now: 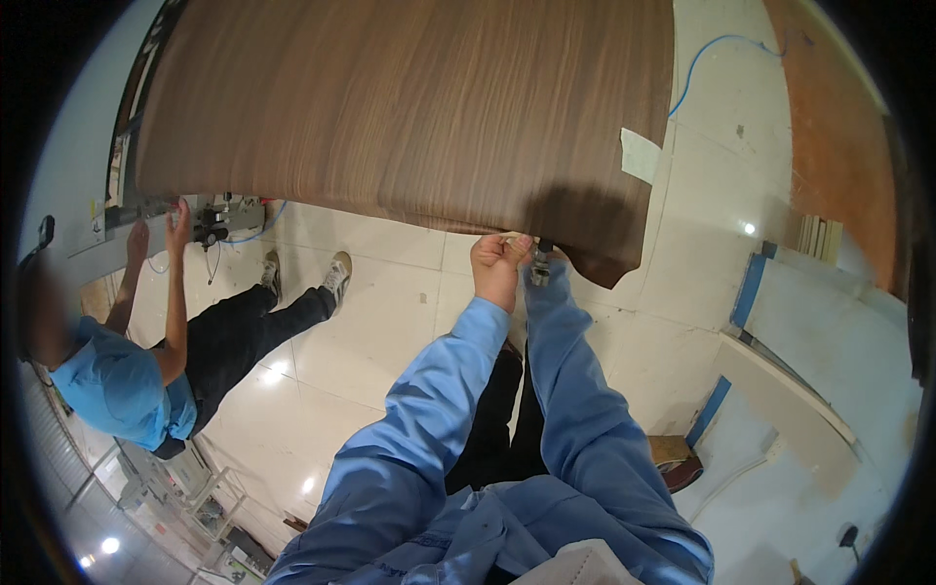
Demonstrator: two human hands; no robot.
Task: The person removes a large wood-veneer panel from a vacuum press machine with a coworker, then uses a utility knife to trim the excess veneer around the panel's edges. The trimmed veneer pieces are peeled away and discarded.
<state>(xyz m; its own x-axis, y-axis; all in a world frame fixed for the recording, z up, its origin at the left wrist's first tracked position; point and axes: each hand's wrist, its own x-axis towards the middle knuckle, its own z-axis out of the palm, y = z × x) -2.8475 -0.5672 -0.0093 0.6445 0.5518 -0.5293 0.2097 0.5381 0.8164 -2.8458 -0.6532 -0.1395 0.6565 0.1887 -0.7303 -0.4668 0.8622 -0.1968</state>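
A large brown sheet with wood grain [409, 107] spreads across the upper middle, its near edge hanging loose and curling down at the right corner. My left hand [497, 265] is closed on that near edge, the fingers pinching it. Right beside it, my right hand [554, 255] is mostly hidden at the sheet's edge, its fingers not clearly visible. A small dark and silver metal piece [540, 265] shows at the right hand; its kind is unclear. Near the right corner, a pale paper patch [641, 156] sticks to the sheet.
A person in a blue shirt [122, 380] stands at the left, hands raised by the sheet's left end near a machine part [216, 226]. A blue hose [704, 60] lies on the tiled floor [390, 258]. Pale panels with blue strips [749, 292] stand at the right.
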